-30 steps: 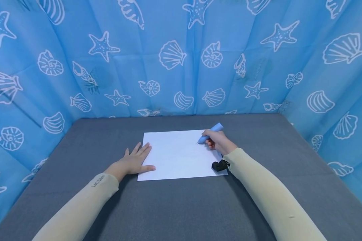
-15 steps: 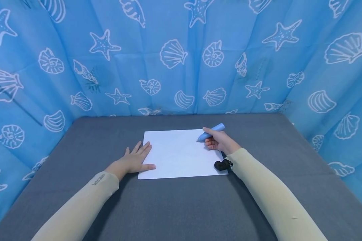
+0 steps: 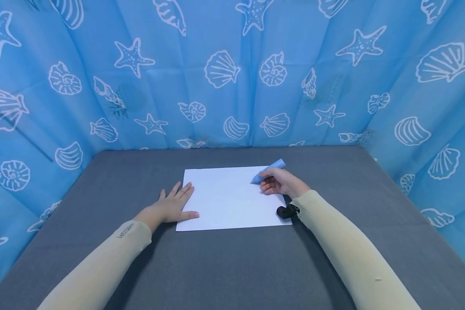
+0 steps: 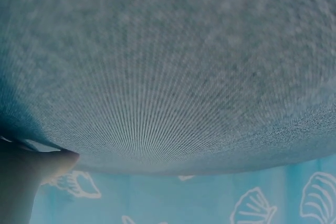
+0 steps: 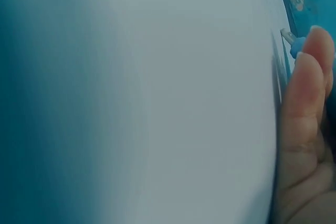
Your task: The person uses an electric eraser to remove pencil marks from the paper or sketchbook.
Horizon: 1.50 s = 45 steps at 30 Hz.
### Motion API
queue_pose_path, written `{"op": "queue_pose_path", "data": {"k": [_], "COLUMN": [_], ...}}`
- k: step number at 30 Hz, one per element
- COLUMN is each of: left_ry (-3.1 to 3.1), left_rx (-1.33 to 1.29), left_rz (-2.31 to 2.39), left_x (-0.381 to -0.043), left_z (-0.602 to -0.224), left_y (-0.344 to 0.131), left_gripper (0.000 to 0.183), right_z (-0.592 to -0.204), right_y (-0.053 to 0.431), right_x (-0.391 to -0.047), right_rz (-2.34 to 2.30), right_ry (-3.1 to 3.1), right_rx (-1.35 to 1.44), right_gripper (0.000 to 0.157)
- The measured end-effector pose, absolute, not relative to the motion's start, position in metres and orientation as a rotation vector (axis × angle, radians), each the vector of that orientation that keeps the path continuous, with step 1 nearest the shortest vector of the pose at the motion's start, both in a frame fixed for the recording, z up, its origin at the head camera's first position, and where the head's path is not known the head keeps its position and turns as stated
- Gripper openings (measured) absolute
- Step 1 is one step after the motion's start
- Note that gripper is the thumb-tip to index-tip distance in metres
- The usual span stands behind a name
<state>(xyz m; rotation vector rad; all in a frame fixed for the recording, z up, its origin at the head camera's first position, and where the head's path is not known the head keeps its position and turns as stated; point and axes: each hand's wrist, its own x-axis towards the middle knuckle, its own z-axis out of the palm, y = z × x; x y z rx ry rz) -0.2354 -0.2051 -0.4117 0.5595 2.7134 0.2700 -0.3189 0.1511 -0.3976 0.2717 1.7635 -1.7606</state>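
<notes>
A white sheet of paper [image 3: 224, 202] lies flat on the grey table. On its left edge rests my left hand [image 3: 166, 210], palm down, fingers spread and straight, thumb across the lower left part. Over the upper right of the sheet, my right hand [image 3: 282, 181] pinches a thick light-blue pen [image 3: 273, 165] between thumb and fingers. The pen slants, its tip pointing down and left, close to the paper; contact is hard to tell. In the right wrist view, the pale pen tip [image 5: 287, 36] shows beyond the fingers [image 5: 304, 87]. No marks are visible on the paper.
The grey cloth-covered table [image 3: 232, 267] extends around the sheet. Behind it and at both sides hangs a blue curtain [image 3: 232, 107] with white shells and starfish. A black wrist camera [image 3: 286, 212] sits under the right cuff, over the paper's lower right corner.
The pen tip lifts slightly up by half a second ago, then comes back down and a little left. My right hand keeps its grip; the left hand stays in place.
</notes>
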Motion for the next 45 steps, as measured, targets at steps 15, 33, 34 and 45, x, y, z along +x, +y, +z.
{"op": "queue_pose_path", "data": {"k": [15, 33, 34, 45], "left_ry": [2.698, 2.7, 2.702, 2.708], "left_rx": [0.552, 0.556, 0.555, 0.544], "left_rz": [0.263, 0.277, 0.278, 0.286], "left_x": [-0.237, -0.238, -0.239, -0.236], "left_z": [-0.415, -0.417, -0.419, -0.418], "left_y": [-0.203, -0.202, -0.203, -0.206], "left_gripper": [0.101, 0.102, 0.103, 0.105], "right_z": [-0.399, -0.401, -0.401, -0.399], "right_y": [0.154, 0.146, 0.145, 0.135], "right_x": [-0.319, -0.319, -0.319, -0.317], "right_rz": [-1.753, -1.865, -1.865, -1.838], "right_ry": [1.76, 1.822, 1.829, 1.896], "right_rx": [0.355, 0.489, 0.491, 0.524], "right_gripper": [0.025, 0.025, 0.024, 0.023]}}
